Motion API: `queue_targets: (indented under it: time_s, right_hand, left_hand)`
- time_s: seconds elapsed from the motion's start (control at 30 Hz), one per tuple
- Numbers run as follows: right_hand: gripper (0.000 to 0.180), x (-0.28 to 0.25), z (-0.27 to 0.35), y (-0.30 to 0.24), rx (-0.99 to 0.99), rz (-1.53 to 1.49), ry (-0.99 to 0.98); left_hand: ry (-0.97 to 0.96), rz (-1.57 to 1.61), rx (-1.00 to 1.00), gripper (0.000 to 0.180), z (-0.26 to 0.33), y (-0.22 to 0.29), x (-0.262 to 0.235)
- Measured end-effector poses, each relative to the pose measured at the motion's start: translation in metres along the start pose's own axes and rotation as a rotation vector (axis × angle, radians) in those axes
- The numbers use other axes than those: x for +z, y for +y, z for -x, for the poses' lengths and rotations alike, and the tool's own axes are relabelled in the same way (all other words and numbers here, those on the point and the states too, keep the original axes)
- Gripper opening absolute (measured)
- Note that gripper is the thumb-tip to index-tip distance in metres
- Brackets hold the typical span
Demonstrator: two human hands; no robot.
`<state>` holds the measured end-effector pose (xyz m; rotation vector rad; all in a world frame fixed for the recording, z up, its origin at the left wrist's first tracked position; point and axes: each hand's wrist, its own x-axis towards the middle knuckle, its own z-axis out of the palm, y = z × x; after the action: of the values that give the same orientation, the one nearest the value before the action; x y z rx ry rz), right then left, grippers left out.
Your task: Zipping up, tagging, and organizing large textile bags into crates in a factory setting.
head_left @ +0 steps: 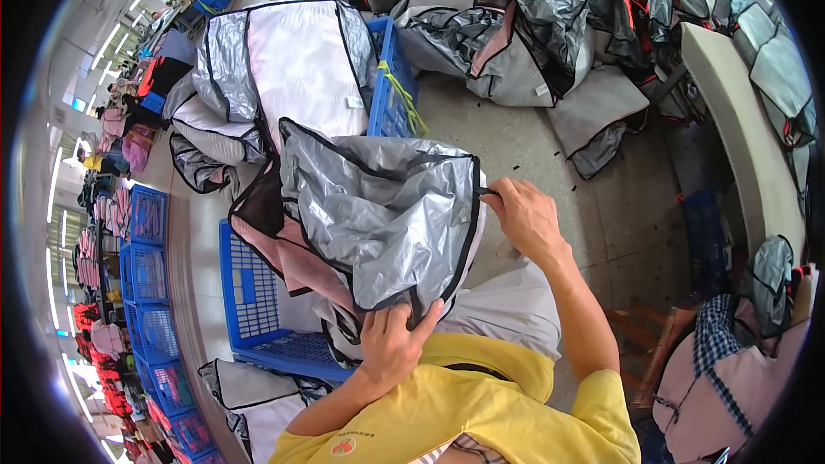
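Observation:
An unfinished bag with crinkled silver lining and black edge binding lies over my lap, its pink and dark mesh side spreading to the left. At its right corner my right hand pinches a short black strap end. Along the lower edge, my left hand has its fingers closed on the black-bound rim, close to another black tab. What lies under the left fingers is partly hidden. A blue plastic crate stands to the left below the bag, partly covered by it.
More silver-and-white bags are stacked over a second blue crate ahead. A large heap of grey and silver bags covers the floor beyond. A pale long board and a person in pink are at right; blue crates line the left.

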<state>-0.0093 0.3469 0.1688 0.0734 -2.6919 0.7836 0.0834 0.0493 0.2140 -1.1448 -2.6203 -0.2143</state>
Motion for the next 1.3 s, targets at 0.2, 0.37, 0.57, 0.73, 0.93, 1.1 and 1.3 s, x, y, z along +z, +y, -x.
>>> queue_targets:
  time_s: [0.2,0.37,0.57,0.73,0.93,1.1,1.3]
  right_hand:
    - [0.019,0.012,0.009,0.002,0.120,-0.134,0.041]
    - [0.017,0.006,0.006,-0.006,0.188,-0.256,0.155]
    - [0.018,0.029,0.003,0.017,0.314,-0.180,0.203]
    - [0.029,0.047,-0.011,0.026,0.379,-0.728,0.232]
    - [0.039,0.074,-0.067,0.030,0.406,-1.307,-0.091]
    - [0.040,0.106,-0.095,0.009,0.389,-1.426,-0.269]
    - [0.032,0.113,-0.088,-0.012,0.399,-1.375,-0.136]
  left_hand:
    - [0.010,0.007,-0.004,0.061,0.002,0.000,0.003]
    - [0.005,0.006,-0.013,0.063,0.004,-0.001,0.003]
    - [0.003,0.021,-0.015,0.061,-0.004,-0.002,-0.002]
    - [0.086,0.064,-0.055,0.053,-0.009,-0.015,-0.016]
    - [0.204,0.218,-0.266,0.032,-0.017,-0.063,-0.045]
    - [0.234,0.267,-0.305,0.022,-0.029,-0.093,-0.063]
    - [0.440,0.312,-0.524,0.012,-0.056,-0.184,-0.062]
